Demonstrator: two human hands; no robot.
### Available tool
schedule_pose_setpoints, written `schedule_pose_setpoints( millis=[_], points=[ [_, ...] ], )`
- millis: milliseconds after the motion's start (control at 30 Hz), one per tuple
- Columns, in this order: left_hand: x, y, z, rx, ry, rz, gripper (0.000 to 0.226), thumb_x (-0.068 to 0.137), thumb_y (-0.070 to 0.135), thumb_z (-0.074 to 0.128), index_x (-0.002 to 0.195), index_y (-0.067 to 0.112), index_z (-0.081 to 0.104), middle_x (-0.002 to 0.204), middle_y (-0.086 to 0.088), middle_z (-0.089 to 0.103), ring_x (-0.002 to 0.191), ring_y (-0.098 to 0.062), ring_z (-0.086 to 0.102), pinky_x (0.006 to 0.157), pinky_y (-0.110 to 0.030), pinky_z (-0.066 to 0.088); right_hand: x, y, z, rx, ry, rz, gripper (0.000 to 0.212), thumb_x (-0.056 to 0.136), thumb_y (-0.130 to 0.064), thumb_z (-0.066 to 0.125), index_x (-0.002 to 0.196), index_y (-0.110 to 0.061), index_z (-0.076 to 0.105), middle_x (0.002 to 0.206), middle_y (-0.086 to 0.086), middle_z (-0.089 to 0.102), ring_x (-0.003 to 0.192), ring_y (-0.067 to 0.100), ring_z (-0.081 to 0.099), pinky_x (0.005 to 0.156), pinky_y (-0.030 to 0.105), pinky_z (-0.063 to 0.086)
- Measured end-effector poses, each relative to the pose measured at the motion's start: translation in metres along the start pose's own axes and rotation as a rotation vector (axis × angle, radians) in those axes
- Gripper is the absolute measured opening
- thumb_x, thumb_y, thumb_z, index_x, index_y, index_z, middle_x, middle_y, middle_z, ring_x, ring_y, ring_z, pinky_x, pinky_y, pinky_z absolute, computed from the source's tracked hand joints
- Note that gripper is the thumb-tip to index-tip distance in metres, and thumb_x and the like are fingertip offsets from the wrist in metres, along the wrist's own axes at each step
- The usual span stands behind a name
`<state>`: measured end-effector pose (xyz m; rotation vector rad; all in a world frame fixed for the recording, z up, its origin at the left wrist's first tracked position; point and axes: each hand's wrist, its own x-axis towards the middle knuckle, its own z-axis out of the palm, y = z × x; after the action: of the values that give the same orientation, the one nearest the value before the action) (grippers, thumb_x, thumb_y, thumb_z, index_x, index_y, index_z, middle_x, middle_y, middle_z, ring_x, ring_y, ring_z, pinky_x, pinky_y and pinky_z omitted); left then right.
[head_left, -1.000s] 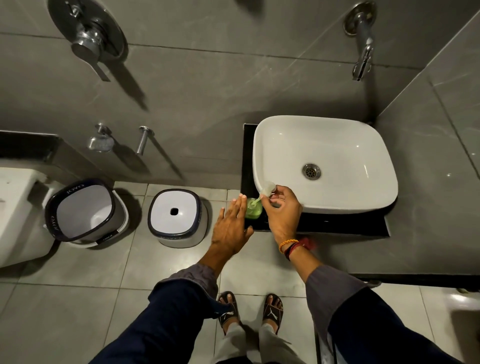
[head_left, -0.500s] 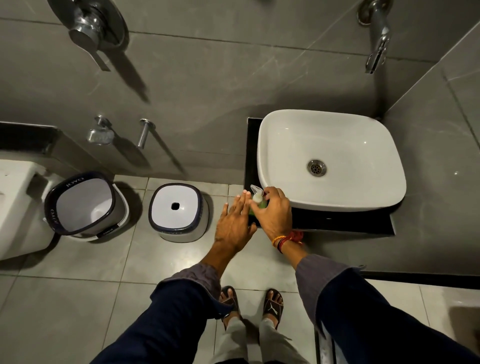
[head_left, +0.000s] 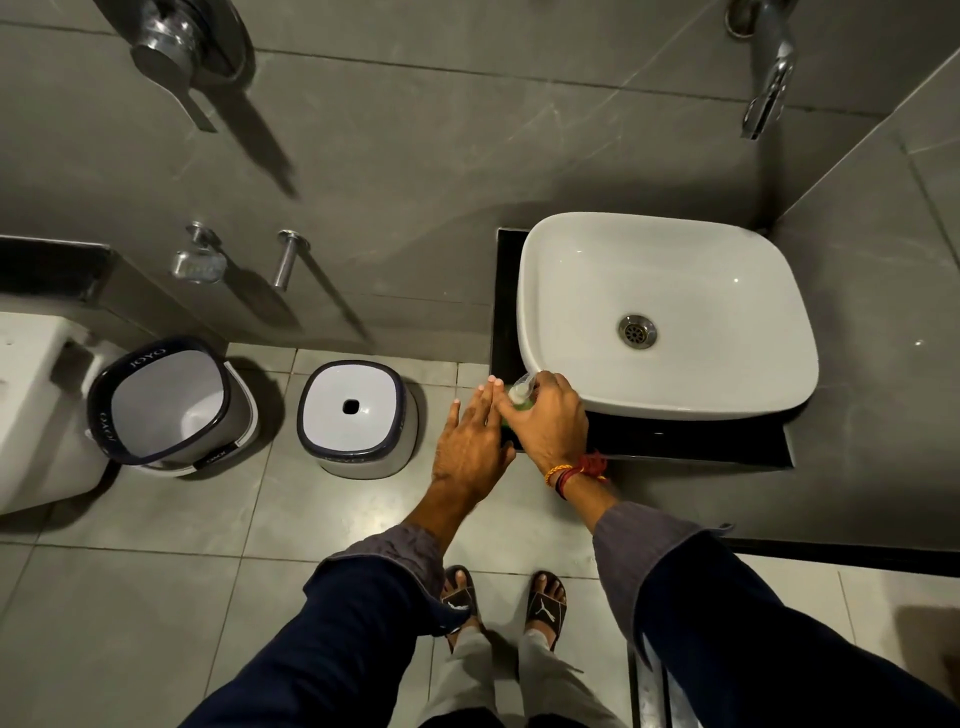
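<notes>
A small green soap bottle with a white pump head (head_left: 521, 393) stands on the black counter (head_left: 691, 439) at the front left corner of the white basin (head_left: 670, 312). My right hand (head_left: 549, 422) grips the bottle from above, fingers curled over the pump. Most of the green body is hidden by the two hands. My left hand (head_left: 470, 441) lies flat with straight fingers right beside the bottle, fingertips by the pump spout. It holds nothing.
A wall tap (head_left: 769, 88) hangs above the basin. On the floor to the left stand a white stool with a dark rim (head_left: 358, 415) and a tilted white bucket (head_left: 166, 400), next to a white toilet (head_left: 31, 405). My sandalled feet (head_left: 504, 605) are below.
My right hand has shifted from pinching the pump nozzle to covering the top of the bottle. My left hand has moved closer to the bottle. The view has drifted slightly.
</notes>
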<state>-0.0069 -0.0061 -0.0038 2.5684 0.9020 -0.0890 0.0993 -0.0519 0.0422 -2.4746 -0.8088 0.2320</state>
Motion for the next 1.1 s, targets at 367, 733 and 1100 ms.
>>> schedule_pose_setpoints(
  millis=[367, 733, 1100],
  points=[
    [0.001, 0.000, 0.001, 0.014, -0.006, 0.002, 0.083, 0.101, 0.047, 0.051, 0.159, 0.013, 0.003, 0.168, -0.008, 0.001, 0.154, -0.023, 0.001, 0.125, -0.046, 0.005, -0.002, -0.005, 0.000, 0.031, 0.012, 0.063, 0.060, 0.075, -0.062, 0.073, 0.102, -0.009, 0.062, 0.092, 0.012, 0.073, 0.081, 0.028, 0.070, 0.061, 0.033, 0.056],
    [0.001, -0.001, 0.004, 0.051, -0.013, 0.002, 0.082, 0.102, 0.045, 0.048, 0.158, 0.011, 0.000, 0.167, -0.009, 0.000, 0.154, -0.023, 0.001, 0.125, -0.048, 0.008, 0.002, 0.000, -0.002, -0.112, -0.082, -0.079, 0.057, 0.081, -0.059, 0.067, 0.099, -0.006, 0.065, 0.088, 0.012, 0.070, 0.078, 0.027, 0.069, 0.058, 0.030, 0.052],
    [0.000, 0.002, 0.000, 0.060, -0.018, -0.004, 0.078, 0.104, 0.044, 0.045, 0.158, 0.011, -0.001, 0.168, -0.008, -0.002, 0.154, -0.022, -0.002, 0.125, -0.048, 0.008, 0.007, -0.009, -0.014, -0.188, -0.133, -0.259, 0.044, 0.096, -0.040, 0.056, 0.109, 0.001, 0.065, 0.108, 0.018, 0.067, 0.088, 0.032, 0.069, 0.074, 0.037, 0.059]
  ],
)
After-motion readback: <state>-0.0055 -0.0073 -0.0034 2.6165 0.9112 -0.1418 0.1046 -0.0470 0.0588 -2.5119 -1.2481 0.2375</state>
